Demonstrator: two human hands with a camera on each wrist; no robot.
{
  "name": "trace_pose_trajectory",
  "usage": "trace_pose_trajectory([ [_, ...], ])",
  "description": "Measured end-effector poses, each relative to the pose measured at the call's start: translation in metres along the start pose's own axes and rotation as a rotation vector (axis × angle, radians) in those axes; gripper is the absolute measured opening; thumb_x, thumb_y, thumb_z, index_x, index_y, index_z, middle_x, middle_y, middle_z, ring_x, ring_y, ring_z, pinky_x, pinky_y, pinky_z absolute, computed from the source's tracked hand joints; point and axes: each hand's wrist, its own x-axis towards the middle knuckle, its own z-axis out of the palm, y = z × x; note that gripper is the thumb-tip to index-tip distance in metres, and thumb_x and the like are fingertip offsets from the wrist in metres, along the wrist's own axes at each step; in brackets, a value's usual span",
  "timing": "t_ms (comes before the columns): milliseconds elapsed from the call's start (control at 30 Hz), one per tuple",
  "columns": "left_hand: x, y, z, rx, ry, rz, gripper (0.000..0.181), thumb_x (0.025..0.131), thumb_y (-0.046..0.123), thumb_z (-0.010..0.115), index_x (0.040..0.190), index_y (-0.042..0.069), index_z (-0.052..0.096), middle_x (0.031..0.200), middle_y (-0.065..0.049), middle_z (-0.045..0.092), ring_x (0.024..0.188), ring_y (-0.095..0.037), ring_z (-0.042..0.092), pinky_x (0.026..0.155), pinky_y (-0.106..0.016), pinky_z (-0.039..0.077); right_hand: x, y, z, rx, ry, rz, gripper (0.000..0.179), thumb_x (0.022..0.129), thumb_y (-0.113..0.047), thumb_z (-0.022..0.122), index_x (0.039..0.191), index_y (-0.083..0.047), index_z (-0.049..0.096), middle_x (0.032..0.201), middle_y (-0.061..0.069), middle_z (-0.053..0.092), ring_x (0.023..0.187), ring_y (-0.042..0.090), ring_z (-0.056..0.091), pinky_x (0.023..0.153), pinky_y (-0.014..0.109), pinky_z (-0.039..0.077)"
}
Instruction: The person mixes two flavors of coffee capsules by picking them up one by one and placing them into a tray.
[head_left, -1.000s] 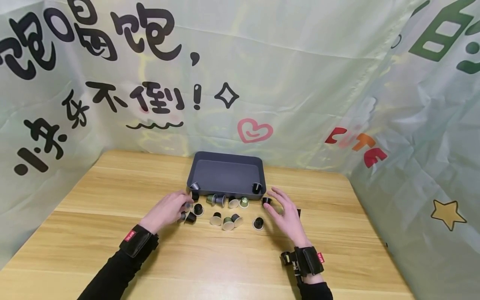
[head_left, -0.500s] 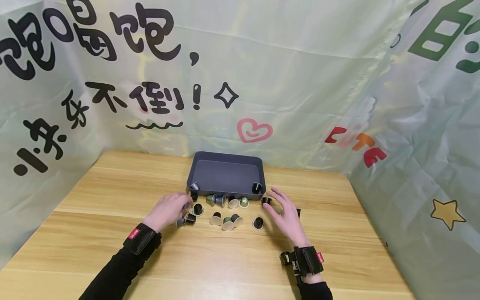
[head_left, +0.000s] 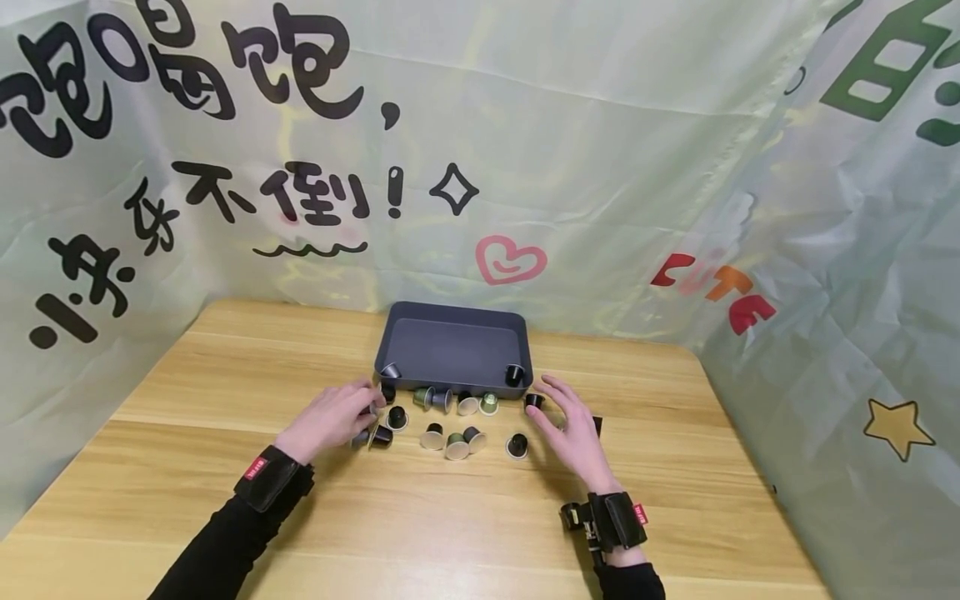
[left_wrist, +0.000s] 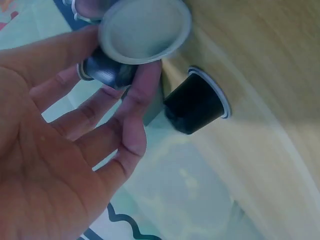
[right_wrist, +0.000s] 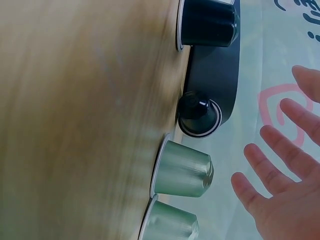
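My left hand [head_left: 330, 419] pinches a coffee capsule [left_wrist: 147, 30], its pale round lid turned towards the left wrist camera. A black capsule [left_wrist: 196, 102] stands on the table close to those fingers. More dark capsules [head_left: 380, 436] lie under and beside this hand. My right hand [head_left: 570, 429] hovers with spread, relaxed fingers over the right side and holds nothing. Near it are a black capsule [head_left: 533, 402] and, in the right wrist view, light green capsules [right_wrist: 182, 169]. The head view shows the greens mostly hidden by the hand.
A dark grey tray [head_left: 457, 315] stands at the back, with a silver capsule [head_left: 391, 372] and a black capsule [head_left: 513, 375] in its front corners. Several capsules lie along its front edge and on the table [head_left: 450, 517]. A printed cloth [head_left: 600, 167] hangs behind.
My left hand has shifted slightly right and then back left, still pinching the capsule. The capsules beneath it have moved a little. My right hand has stayed in place.
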Motion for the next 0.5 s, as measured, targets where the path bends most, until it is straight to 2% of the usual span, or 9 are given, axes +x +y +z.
trace_pose_trajectory([
  [167,0.002,0.0,-0.005,-0.068,0.006,0.011,0.016,0.094,0.007,0.065,0.109,0.003,0.068,0.105,-0.009,0.063,0.078,-0.013,0.059,0.067,-0.026,0.054,0.0,-0.001,0.0,0.0,-0.001,-0.005,0.043,0.094,-0.019,0.07,0.133,-0.002,0.063,0.147,0.023,0.054,0.136,0.045,0.05,0.112,0.066,0.039],
  [333,0.011,-0.002,-0.009,-0.169,0.018,-0.005,0.018,0.094,0.007,0.057,0.109,0.002,0.066,0.109,-0.014,0.068,0.081,-0.012,0.059,0.071,-0.027,0.053,0.0,-0.001,-0.001,0.001,-0.006,0.008,0.043,0.094,-0.021,0.07,0.133,-0.003,0.063,0.148,0.021,0.053,0.137,0.044,0.049,0.113,0.067,0.038],
  [433,0.019,-0.002,-0.009,-0.193,0.051,0.0,0.02,0.093,0.007,0.057,0.11,0.001,0.066,0.111,-0.014,0.071,0.089,-0.017,0.065,0.079,-0.033,0.057,0.0,-0.001,-0.001,0.002,-0.01,0.016,0.044,0.095,-0.022,0.07,0.133,-0.004,0.063,0.149,0.02,0.053,0.137,0.044,0.049,0.113,0.067,0.037],
  [500,0.024,-0.002,-0.01,-0.208,0.074,-0.018,0.021,0.092,0.009,0.059,0.11,0.002,0.066,0.111,-0.013,0.071,0.091,-0.018,0.066,0.081,-0.034,0.057,0.0,0.0,-0.001,0.0,-0.01,0.017,0.044,0.095,-0.022,0.07,0.133,-0.003,0.062,0.149,0.02,0.053,0.137,0.044,0.048,0.113,0.067,0.037],
])
